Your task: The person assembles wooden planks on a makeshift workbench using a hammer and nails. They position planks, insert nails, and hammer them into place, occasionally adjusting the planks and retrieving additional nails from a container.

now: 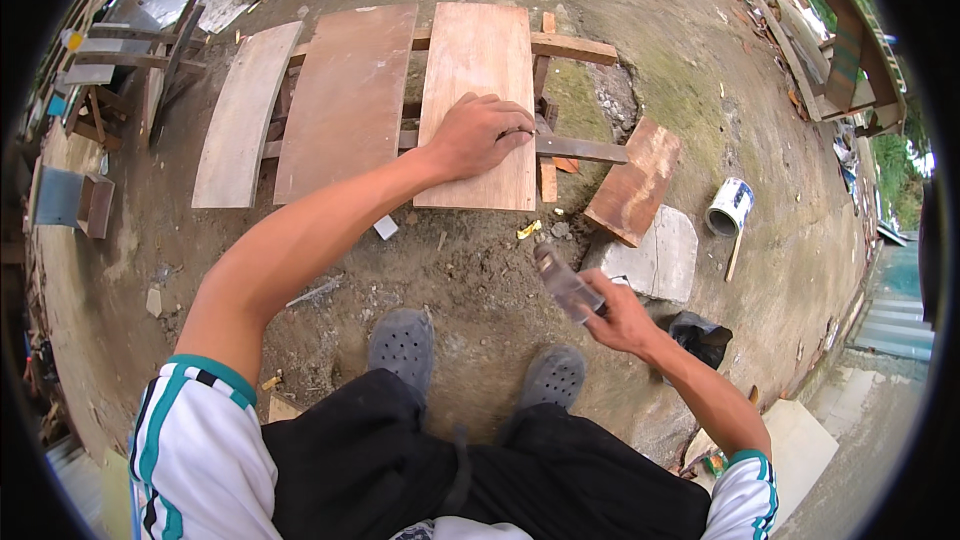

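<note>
My left hand point(488, 135) rests on a light wooden board point(478, 45), fingers curled together near its right edge. A thin dark bit shows at the fingertips, too small to name. Lower right, my right hand point(622, 315) is closed around a hammer point(565, 285), raised above the ground and smeared by motion; its handle is mostly hidden. Left of the light board lie a brown board point(345, 100) and a narrower greyish board point(245, 115). All three lie across two wooden rails point(575, 48), whose ends stick out to the right.
A reddish-brown plank point(635, 180) leans on a pale concrete block point(655, 255). Farther right lies a paint can point(730, 205) with a stick beside it. A black plastic bag point(698, 338) sits near my right forearm. Scrap wood point(150, 60) is piled at the left.
</note>
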`<action>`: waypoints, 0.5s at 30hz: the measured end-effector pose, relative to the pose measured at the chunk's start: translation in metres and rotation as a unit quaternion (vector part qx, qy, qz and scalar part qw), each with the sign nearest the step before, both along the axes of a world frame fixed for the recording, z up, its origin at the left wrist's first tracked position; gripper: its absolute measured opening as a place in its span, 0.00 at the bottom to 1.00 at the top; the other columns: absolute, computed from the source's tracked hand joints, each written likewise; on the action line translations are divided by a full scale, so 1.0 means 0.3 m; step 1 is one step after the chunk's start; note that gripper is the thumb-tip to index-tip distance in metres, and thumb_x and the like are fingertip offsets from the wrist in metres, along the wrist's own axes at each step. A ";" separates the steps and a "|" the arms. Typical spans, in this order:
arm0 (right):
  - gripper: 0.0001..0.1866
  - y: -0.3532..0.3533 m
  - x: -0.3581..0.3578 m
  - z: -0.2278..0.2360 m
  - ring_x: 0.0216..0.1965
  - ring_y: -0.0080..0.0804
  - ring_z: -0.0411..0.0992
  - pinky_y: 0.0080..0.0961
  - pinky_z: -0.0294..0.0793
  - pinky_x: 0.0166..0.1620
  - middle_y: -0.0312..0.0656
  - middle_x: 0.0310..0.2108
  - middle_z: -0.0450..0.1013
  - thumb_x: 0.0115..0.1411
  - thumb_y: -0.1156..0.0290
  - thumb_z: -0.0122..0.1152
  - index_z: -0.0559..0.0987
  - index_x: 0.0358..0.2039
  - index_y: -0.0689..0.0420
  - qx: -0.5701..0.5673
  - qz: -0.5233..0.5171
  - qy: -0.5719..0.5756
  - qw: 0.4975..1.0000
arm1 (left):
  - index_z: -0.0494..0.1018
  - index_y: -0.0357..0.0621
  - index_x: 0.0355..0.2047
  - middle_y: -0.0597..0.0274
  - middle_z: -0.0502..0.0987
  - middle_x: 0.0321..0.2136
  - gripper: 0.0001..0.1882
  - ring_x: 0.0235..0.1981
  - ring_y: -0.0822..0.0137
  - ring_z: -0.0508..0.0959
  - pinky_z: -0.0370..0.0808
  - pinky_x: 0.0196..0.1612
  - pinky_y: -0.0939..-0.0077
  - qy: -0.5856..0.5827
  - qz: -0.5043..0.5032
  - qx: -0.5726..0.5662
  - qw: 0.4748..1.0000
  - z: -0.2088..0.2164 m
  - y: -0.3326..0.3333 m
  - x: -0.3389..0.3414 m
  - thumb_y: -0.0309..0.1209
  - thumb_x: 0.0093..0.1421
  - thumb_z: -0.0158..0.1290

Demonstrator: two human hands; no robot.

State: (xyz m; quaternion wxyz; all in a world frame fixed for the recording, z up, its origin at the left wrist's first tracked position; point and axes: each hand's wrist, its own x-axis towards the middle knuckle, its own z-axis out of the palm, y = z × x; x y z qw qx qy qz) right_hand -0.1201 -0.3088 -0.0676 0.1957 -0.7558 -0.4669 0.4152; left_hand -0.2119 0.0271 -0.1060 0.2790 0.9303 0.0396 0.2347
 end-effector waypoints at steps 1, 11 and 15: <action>0.22 0.026 0.014 0.050 0.34 0.56 0.79 0.47 0.75 0.38 0.57 0.31 0.78 0.66 0.56 0.62 0.71 0.54 0.54 0.022 -0.027 0.002 0.999 | 0.83 0.47 0.39 0.65 0.85 0.43 0.09 0.44 0.60 0.80 0.71 0.52 0.63 0.002 -0.001 0.004 1.000 0.002 0.003 -0.001 0.36 0.66 0.58; 0.28 0.412 0.087 0.241 0.16 0.28 0.71 0.31 0.70 0.19 0.43 0.24 0.72 0.71 0.49 0.54 0.72 0.51 0.65 0.114 -0.209 0.024 0.971 | 0.84 0.45 0.40 0.61 0.85 0.42 0.08 0.41 0.58 0.82 0.74 0.50 0.63 0.006 -0.007 -0.037 0.999 0.007 0.003 0.017 0.31 0.63 0.60; 0.30 0.430 0.099 0.214 0.15 0.27 0.70 0.29 0.70 0.18 0.41 0.21 0.71 0.71 0.47 0.54 0.71 0.51 0.67 0.110 -0.213 0.053 0.969 | 0.84 0.43 0.40 0.59 0.86 0.39 0.08 0.38 0.58 0.81 0.74 0.48 0.63 0.008 -0.003 -0.045 0.999 0.015 -0.003 0.020 0.29 0.61 0.62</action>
